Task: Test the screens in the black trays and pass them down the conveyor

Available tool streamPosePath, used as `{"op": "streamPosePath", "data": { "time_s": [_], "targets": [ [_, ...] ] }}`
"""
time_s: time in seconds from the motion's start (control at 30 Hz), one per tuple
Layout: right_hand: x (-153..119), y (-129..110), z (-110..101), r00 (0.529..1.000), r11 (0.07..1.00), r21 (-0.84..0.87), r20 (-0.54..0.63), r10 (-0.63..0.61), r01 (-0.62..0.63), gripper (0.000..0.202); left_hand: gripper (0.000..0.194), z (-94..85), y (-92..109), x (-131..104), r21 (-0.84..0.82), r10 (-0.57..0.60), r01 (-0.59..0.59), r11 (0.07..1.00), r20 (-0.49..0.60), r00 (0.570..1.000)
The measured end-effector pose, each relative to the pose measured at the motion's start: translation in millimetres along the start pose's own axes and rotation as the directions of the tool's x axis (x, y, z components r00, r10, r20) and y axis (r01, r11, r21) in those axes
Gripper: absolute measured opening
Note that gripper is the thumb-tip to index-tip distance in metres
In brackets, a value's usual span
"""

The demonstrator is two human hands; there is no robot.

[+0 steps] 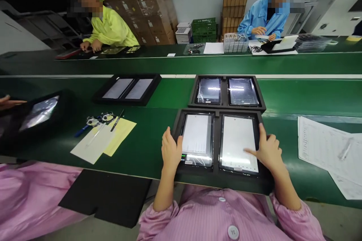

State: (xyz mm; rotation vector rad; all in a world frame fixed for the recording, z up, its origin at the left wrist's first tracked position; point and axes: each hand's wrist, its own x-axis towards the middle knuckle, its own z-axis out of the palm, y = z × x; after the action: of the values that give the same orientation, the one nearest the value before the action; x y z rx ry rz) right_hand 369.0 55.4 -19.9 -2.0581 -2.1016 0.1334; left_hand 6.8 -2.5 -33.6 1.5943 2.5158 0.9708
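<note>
In front of me on the green bench lies a black foam tray (pixel 216 139) with two tablets in its recesses. Both the left tablet (pixel 195 135) and the right tablet (pixel 237 141) have lit white screens under clear film. My left hand (pixel 171 148) rests along the tray's left side, fingers stretched up and thumb beside the left tablet. At the right side, my right hand (pixel 267 148) has its fingers apart, the thumb reaching over the right tablet's screen. Whether the thumb touches the glass I cannot tell.
Behind it sits a second tray (pixel 224 92) with two dark-screened tablets; another tray (pixel 127 89) stands left of that. Papers (pixel 319 141) with a pen lie right. Cards, cables and a pen lie on yellow paper (pixel 124 131). A co-worker's hand (pixel 11 101) is far left.
</note>
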Motion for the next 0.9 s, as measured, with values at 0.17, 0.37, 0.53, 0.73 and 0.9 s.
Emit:
{"op": "streamPosePath", "data": {
  "time_s": [0.17,0.37,0.53,0.73,0.9],
  "targets": [
    [-11.8,11.8,-15.9,0.958,0.963,0.236,-0.281,-0.061,0.13,0.076,0.056,-18.9,-24.2,-26.8,-0.08,0.377,-0.389,0.918,-0.133,0.917],
    [-43.7,-3.2,-3.6,0.784,0.793,0.142,-0.327,-0.528,0.593,0.062,0.054,-22.9,-41.8,-54.7,0.026,0.415,-0.415,0.909,0.022,0.91],
    [-40.7,-18.5,-2.4,0.782,0.796,0.073,-0.259,-0.567,0.601,0.051,0.064,-24.8,-26.0,-47.4,0.111,0.451,-0.459,0.882,0.087,0.888],
    [-33.4,-33.6,-1.6,0.769,0.776,0.161,-0.36,-0.529,0.609,0.037,0.063,-26.1,-14.0,-41.0,0.169,0.546,-0.56,0.811,0.129,0.828],
    [-39.7,-45.8,1.4,0.816,0.867,0.106,-0.408,-0.409,0.487,0.035,0.055,-29.6,-19.4,-39.9,0.14,0.55,-0.584,0.8,0.218,0.806]
  ]
}}
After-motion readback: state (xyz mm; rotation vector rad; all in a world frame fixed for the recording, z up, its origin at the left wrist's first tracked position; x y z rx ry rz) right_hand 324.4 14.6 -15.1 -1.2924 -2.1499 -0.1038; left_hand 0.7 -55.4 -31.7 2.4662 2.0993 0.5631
